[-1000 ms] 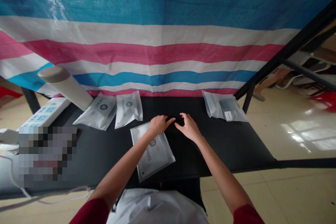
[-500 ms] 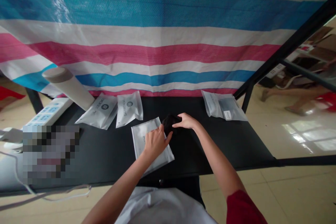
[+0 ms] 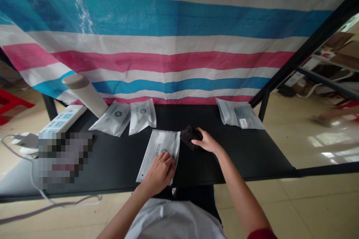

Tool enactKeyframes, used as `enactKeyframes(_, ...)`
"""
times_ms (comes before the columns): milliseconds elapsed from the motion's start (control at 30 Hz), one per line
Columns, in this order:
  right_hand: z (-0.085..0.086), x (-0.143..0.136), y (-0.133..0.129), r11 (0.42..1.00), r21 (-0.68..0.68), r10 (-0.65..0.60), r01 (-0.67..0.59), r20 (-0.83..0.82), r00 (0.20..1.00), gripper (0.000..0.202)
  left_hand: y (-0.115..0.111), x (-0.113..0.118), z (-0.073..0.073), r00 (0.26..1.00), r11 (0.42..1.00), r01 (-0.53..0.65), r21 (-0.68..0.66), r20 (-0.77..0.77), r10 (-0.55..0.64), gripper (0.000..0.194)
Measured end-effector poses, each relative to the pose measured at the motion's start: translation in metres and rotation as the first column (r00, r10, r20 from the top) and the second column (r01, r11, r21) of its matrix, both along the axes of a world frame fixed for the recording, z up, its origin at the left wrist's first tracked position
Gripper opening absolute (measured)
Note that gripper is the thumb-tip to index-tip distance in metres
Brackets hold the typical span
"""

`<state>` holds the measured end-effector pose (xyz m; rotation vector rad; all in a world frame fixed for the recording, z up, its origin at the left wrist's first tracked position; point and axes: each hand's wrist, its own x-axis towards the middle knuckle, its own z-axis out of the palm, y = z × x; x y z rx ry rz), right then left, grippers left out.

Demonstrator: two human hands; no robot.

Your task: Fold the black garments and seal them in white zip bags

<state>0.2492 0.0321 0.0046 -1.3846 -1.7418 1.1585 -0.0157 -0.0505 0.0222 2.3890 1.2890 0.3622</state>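
Note:
A flat frosted bag (image 3: 154,149) with printed lettering lies near the table's front edge. On its lower right part rests my left hand (image 3: 160,170), fingers bent and pressed together; whether they pinch the bag is hidden. Just right of the bag, my right hand (image 3: 205,141) holds a bundled dark cloth (image 3: 190,136) between thumb and fingers. The cloth sits close to the bag's upper right corner.
Two filled frosted bags (image 3: 114,118) (image 3: 143,116) lie at the back left beside a leaning white bottle (image 3: 86,95). A power strip (image 3: 66,119) and a blurred-out item (image 3: 63,158) are at the left. Another bag (image 3: 238,115) lies back right.
My left hand has left the dark cloth and moved down and left onto the flat bag. The bag has turned. My right hand still has the cloth, slightly lower and further right.

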Motion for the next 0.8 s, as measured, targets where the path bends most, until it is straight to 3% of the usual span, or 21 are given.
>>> enactKeyframes(67,0.000,0.001,-0.018,0.999,-0.049,-0.014,0.006,-0.172,0.985,0.053,-0.003,-0.004,0.000,1.000,1.000,0.008,-0.014,-0.002,-0.008,0.021)
enactKeyframes(133,0.004,-0.004,-0.032,0.993,-0.108,0.030,-0.054,-0.216,0.976,0.057,-0.004,-0.007,0.001,1.000,1.000,0.023,-0.021,-0.014,-0.023,0.019)
enactKeyframes(200,0.010,-0.014,-0.040,0.960,-0.146,0.218,-0.240,-0.150,0.964,0.057,-0.004,-0.008,0.004,0.999,0.999,0.024,-0.021,-0.030,-0.025,0.015)
enactKeyframes(267,0.017,-0.027,-0.044,0.891,-0.161,0.425,-0.425,-0.034,0.905,0.055,-0.003,-0.009,0.007,0.999,1.000,-0.015,-0.011,-0.049,0.015,0.014)
enactKeyframes(333,0.023,-0.039,-0.043,0.854,-0.146,0.512,-0.499,0.070,0.856,0.056,-0.001,-0.011,0.010,0.995,0.997,-0.069,0.019,-0.075,0.070,0.014)
enactKeyframes(500,0.033,-0.046,-0.038,0.868,-0.086,0.496,-0.490,0.080,0.865,0.065,0.001,-0.015,0.019,0.987,0.992,-0.111,0.063,-0.106,0.117,0.016)
enactKeyframes(667,0.029,-0.047,-0.024,0.803,-0.183,0.588,-0.567,0.090,0.804,0.068,0.003,-0.011,0.031,0.993,0.988,-0.092,0.121,-0.063,0.100,0.025)
enactKeyframes(733,0.022,-0.049,-0.019,0.812,-0.246,0.561,-0.529,0.082,0.824,0.062,0.004,-0.008,0.035,0.995,0.990,-0.062,0.129,-0.067,0.071,0.026)
enactKeyframes(800,0.014,-0.050,-0.017,0.861,-0.303,0.436,-0.408,0.030,0.899,0.058,0.004,-0.007,0.039,0.996,0.992,-0.045,0.120,-0.074,0.054,0.026)
